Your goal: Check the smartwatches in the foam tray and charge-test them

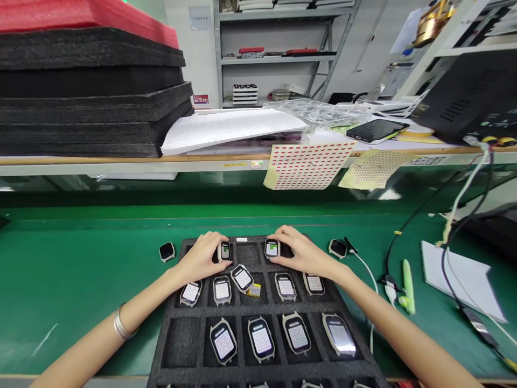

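Note:
My left hand (201, 257) pinches a smartwatch case (224, 250) by its edges at the far row of a black foam tray (181, 342). Between the thumb and fingers of my right hand (301, 251) is another smartwatch case (272, 248), in the same row. Both screens show a green patch. Nearer me, several strapless watches sit in the tray's compartments with white lists lit on their screens. One tilted watch (242, 278) lies partly over a yellow piece (254, 291). A compartment at the left of a nearer row holds no watch.
Dark-screened watches lie left (167, 251) and right (337, 248) of the tray, the right one beside a white cable (365, 269). Farther right are a green pen-like tool (408, 285) and white paper (462, 277). A shelf above carries stacked black foam (89, 108) and a phone (377, 130).

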`<state>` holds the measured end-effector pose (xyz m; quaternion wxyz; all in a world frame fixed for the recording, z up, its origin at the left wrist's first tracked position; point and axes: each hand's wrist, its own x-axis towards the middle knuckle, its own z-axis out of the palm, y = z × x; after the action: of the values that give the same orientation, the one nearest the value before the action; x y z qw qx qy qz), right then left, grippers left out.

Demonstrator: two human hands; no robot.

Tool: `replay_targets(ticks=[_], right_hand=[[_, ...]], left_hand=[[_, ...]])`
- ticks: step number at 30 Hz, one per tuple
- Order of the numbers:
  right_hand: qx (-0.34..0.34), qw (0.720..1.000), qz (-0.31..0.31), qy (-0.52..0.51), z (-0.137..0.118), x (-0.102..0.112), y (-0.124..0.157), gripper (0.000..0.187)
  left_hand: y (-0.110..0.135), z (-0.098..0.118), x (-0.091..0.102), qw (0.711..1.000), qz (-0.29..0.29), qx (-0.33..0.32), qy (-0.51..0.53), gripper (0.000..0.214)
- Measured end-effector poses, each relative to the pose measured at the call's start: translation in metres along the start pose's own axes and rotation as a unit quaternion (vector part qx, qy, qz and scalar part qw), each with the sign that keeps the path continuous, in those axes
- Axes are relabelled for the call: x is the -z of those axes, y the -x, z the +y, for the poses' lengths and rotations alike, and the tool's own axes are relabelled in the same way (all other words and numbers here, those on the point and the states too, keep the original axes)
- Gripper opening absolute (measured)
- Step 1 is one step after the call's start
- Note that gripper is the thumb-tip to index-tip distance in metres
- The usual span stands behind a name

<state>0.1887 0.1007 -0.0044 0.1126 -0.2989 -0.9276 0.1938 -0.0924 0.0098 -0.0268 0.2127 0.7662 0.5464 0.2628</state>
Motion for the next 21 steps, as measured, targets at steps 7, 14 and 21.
replay_targets(ticks=[7, 14, 21], right_hand=[[0.016, 0.996, -0.022, 0.080, 0.000, 0.009, 0.016, 0.050], [-0.064, 0.995, -0.041, 0.068, 0.009, 0.019, 0.086, 0.032], [-0.092, 0.993, -0.055, 0.054, 0.016, 0.006, 0.097, 0.035]], left_hand=[[0.004, 0.000, 0.018, 0.995, -0.058, -0.030, -0.076, 0.052], [0.088, -0.010, 0.043, 0.989, -0.029, 0.126, -0.070, 0.037], [0.118, -0.005, 0.027, 0.990, -0.058, 0.108, -0.077, 0.045]])
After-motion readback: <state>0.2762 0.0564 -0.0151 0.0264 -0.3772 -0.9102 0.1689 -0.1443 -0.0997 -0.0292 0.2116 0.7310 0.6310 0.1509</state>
